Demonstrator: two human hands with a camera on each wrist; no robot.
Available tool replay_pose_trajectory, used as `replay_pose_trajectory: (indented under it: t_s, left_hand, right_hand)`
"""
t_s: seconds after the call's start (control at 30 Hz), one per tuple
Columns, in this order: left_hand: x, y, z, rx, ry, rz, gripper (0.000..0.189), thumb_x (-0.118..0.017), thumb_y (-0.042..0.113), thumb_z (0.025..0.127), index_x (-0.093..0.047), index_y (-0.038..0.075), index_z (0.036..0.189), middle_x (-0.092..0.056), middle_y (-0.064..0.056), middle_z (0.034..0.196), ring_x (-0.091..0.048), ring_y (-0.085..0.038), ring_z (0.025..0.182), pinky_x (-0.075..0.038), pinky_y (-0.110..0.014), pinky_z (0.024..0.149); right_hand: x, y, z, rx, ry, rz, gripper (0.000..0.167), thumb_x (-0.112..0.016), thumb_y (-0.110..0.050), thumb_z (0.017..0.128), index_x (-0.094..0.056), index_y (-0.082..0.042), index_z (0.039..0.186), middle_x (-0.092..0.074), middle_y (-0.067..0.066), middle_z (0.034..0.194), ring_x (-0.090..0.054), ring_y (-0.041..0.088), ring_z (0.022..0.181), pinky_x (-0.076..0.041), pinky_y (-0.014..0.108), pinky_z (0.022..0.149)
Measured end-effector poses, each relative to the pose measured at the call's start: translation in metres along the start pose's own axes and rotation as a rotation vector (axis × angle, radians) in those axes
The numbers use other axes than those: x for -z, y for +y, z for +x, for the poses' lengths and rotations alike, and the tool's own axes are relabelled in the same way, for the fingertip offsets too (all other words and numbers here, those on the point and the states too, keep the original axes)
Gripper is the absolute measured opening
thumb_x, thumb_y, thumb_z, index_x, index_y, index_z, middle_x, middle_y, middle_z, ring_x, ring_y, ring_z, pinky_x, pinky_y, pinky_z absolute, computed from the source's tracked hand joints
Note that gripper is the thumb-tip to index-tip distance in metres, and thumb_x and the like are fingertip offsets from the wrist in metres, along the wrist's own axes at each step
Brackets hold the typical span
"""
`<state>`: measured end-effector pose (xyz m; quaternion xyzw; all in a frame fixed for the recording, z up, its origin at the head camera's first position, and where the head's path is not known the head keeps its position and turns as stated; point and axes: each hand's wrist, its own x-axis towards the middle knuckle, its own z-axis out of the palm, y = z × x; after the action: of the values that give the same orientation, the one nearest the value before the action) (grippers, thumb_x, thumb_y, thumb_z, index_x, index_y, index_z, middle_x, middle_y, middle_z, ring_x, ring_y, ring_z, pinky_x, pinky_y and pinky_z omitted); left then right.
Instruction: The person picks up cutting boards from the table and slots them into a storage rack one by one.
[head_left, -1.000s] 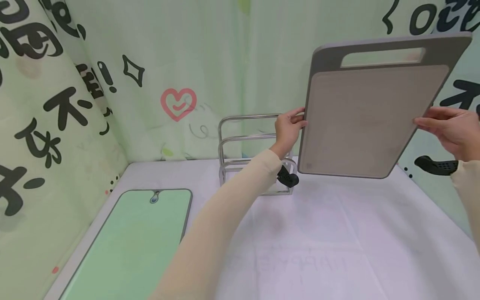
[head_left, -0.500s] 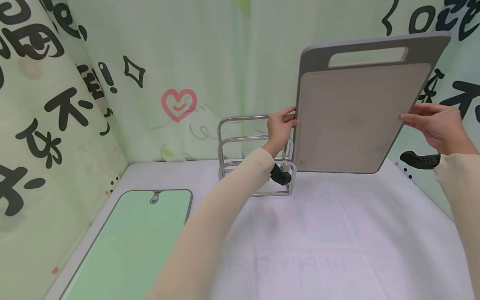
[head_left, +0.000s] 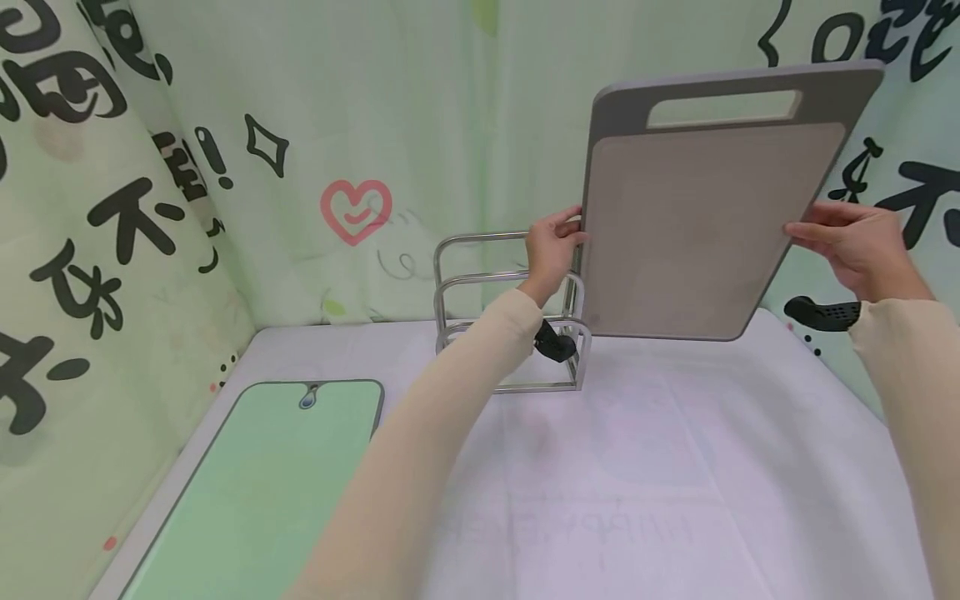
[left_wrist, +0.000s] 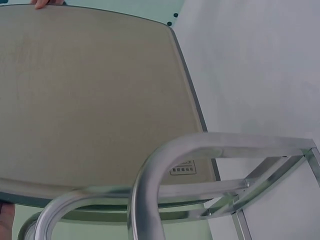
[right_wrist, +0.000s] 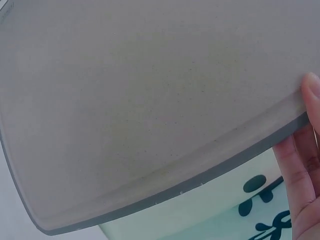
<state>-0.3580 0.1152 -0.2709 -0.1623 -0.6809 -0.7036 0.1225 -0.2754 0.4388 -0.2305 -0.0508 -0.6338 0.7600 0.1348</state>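
Shifted grey-brown cutting board left over the last second, up beside metal rack.
In head view, holding it handle end up, slightly tilted, pinching left edge with left hand and right edge with right hand; sits further left and slightly higher than a second ago, now meeting rack's right side in view, cannot tell if touching. Appears held off white table; lying flat at left, green board, unchanged. In left wrist view, shows past rack bars, with small printed label near a corner. In right wrist view, gripping edge between thumb in front and fingers behind. Judging from this, closing in on rack, not yet inside.
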Motion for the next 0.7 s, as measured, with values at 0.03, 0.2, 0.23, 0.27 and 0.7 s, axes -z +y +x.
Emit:
replay_pose_trajectory:
  t_s: [0.03, 0.2, 0.23, 0.27, 0.7]
  left_hand:
    - [0.001, 0.000, 0.001, 0.000, -0.002, -0.002, 0.038, -0.067, -0.004, 0.080, -0.065, 0.002, 0.118, -0.070, -0.017, 0.107, -0.069, -0.021, 0.097, -0.056, -0.019, 0.074]
    - [0.010, 0.000, 0.002, 0.008, -0.009, -0.003, 0.039, -0.066, -0.003, 0.082, -0.064, 0.003, 0.120, -0.069, -0.016, 0.110, -0.068, -0.019, 0.099, -0.055, -0.018, 0.076]
    - [0.012, 0.000, 0.002, 0.009, -0.008, -0.004, 0.039, -0.066, -0.003, 0.082, -0.064, 0.003, 0.120, -0.069, -0.016, 0.111, -0.068, -0.020, 0.100, -0.055, -0.018, 0.077]
    - [0.014, 0.000, 0.002, 0.006, -0.004, -0.012, 0.038, -0.066, -0.004, 0.082, -0.064, 0.002, 0.120, -0.069, -0.017, 0.111, -0.067, -0.021, 0.100, -0.055, -0.019, 0.077]
    - [0.035, -0.004, 0.003, 0.014, 0.021, -0.031, 0.037, -0.066, -0.005, 0.082, -0.064, 0.001, 0.119, -0.068, -0.019, 0.112, -0.067, -0.024, 0.102, -0.056, -0.025, 0.080]
  right_hand:
    - [-0.001, -0.001, -0.001, -0.008, -0.008, 0.016, 0.024, -0.075, -0.004, 0.074, -0.076, -0.016, 0.095, -0.072, -0.010, 0.080, -0.068, 0.004, 0.072, -0.053, 0.012, 0.061]
    - [-0.010, -0.003, -0.003, -0.038, -0.034, 0.034, 0.019, -0.072, -0.002, 0.077, -0.076, -0.016, 0.089, -0.072, -0.007, 0.079, -0.069, 0.005, 0.072, -0.054, 0.013, 0.061]
    - [-0.012, -0.002, -0.003, -0.037, -0.037, 0.020, 0.019, -0.072, -0.002, 0.077, -0.077, -0.016, 0.089, -0.071, -0.007, 0.079, -0.068, 0.005, 0.072, -0.054, 0.012, 0.062]
    - [-0.014, -0.002, -0.003, -0.033, -0.039, 0.011, 0.019, -0.072, -0.003, 0.077, -0.077, -0.017, 0.089, -0.071, -0.008, 0.079, -0.068, 0.004, 0.071, -0.053, 0.012, 0.062]
    - [-0.033, 0.009, 0.003, 0.006, -0.074, -0.068, 0.022, -0.072, -0.007, 0.078, -0.076, -0.020, 0.095, -0.073, -0.012, 0.081, -0.067, 0.002, 0.074, -0.052, 0.009, 0.063]
